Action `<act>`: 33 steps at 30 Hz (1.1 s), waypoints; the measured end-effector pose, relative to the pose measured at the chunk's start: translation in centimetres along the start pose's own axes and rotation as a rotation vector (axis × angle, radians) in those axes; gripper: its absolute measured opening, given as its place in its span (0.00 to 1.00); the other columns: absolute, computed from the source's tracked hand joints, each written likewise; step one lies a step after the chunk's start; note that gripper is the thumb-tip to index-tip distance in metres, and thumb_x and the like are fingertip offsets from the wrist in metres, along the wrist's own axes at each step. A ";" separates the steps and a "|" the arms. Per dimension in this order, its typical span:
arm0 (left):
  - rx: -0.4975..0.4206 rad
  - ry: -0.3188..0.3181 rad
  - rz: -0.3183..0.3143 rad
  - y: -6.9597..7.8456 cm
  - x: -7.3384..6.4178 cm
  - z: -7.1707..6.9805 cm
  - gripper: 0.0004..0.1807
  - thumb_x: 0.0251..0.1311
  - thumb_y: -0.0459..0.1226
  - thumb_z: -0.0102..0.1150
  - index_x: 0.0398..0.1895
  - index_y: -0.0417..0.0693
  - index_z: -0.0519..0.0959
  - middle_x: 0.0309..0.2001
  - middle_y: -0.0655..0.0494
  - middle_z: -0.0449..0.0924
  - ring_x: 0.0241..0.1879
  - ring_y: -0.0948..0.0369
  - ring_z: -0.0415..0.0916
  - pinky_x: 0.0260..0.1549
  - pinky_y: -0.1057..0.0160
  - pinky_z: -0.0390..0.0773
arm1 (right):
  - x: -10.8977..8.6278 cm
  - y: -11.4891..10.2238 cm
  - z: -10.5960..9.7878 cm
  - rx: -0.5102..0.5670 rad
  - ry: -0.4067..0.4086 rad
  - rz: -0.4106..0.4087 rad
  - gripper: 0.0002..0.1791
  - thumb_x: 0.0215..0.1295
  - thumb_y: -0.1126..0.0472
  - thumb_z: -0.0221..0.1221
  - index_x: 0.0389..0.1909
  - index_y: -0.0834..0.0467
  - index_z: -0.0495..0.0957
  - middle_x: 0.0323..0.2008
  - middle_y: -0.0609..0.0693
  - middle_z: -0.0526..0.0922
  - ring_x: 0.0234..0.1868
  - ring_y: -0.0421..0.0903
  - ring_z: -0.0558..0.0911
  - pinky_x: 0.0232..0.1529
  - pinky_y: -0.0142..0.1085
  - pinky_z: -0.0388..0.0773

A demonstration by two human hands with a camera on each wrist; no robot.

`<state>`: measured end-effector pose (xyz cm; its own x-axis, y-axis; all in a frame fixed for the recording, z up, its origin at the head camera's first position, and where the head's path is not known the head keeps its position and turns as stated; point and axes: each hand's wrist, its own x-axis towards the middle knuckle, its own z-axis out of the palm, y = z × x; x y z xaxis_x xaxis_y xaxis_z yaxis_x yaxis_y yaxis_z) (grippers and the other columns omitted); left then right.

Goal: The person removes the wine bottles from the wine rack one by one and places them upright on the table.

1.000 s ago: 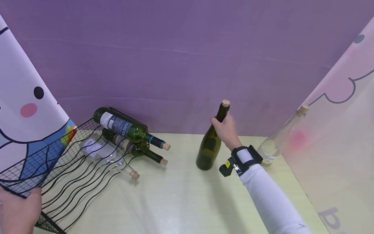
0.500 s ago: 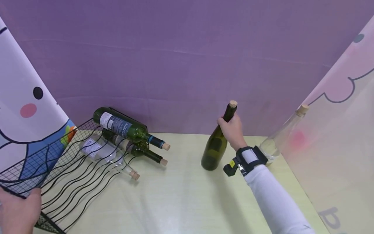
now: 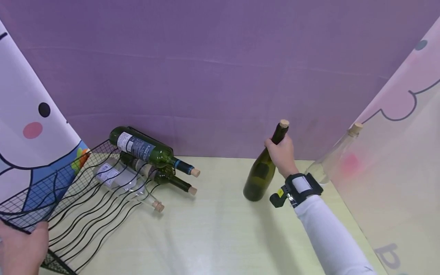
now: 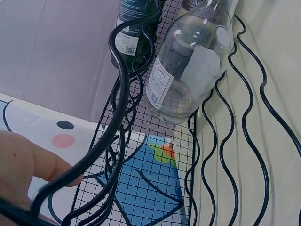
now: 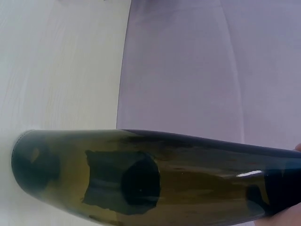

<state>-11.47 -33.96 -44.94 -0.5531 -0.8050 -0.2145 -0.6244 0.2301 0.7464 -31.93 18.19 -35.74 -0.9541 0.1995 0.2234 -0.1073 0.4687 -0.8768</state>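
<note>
My right hand (image 3: 282,154) grips the neck of a dark green wine bottle (image 3: 260,175), which stands tilted slightly to the right with a cork in its mouth. The right wrist view shows that bottle's body (image 5: 122,181) close up, with a torn dark label patch. At the lower left, my left hand (image 3: 25,244) holds the near end of a black wire wine rack (image 3: 86,206). On the rack lie a green bottle with a dark label (image 3: 144,148), a second green bottle (image 3: 165,176) under it, and a clear bottle (image 3: 120,177), corks pointing right.
A clear corked bottle (image 3: 321,172) stands at the right, partly behind my right wrist. The pale table (image 3: 206,229) meets a purple backdrop (image 3: 223,76) at the back. Printed panels (image 3: 388,152) rise on both sides.
My right hand has moved to the right with the dark green bottle, toward the clear one. The left hand, the rack and its bottles have stayed in place.
</note>
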 end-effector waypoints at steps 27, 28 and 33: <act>-0.024 0.011 0.020 -0.1 0.2 0.1 0.47 0.66 0.39 0.39 0.77 0.58 0.20 0.79 0.38 0.26 0.79 0.40 0.33 0.77 0.43 0.42 | 0.6 2.5 -3.8 -0.018 0.294 0.027 0.05 0.59 0.60 0.56 0.28 0.56 0.71 0.25 0.44 0.73 0.30 0.45 0.73 0.35 0.34 0.69; -0.023 0.008 0.018 -0.2 0.2 0.1 0.47 0.66 0.39 0.40 0.77 0.58 0.20 0.79 0.38 0.26 0.79 0.39 0.32 0.77 0.43 0.42 | 0.6 2.7 -4.0 -0.022 0.305 0.026 0.05 0.59 0.60 0.56 0.27 0.55 0.71 0.25 0.44 0.73 0.30 0.44 0.73 0.35 0.34 0.69; -0.018 0.000 0.007 -0.2 0.3 0.1 0.47 0.67 0.39 0.39 0.77 0.58 0.19 0.79 0.39 0.24 0.79 0.39 0.32 0.77 0.43 0.42 | 0.7 3.1 -5.0 -0.013 0.335 0.041 0.05 0.58 0.61 0.56 0.25 0.54 0.70 0.21 0.39 0.72 0.26 0.40 0.72 0.32 0.31 0.69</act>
<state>-11.56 -34.20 -45.25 -0.5572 -0.8036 -0.2091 -0.6104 0.2256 0.7593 -31.55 24.08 -36.21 -0.8125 0.4891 0.3171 -0.0647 0.4650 -0.8829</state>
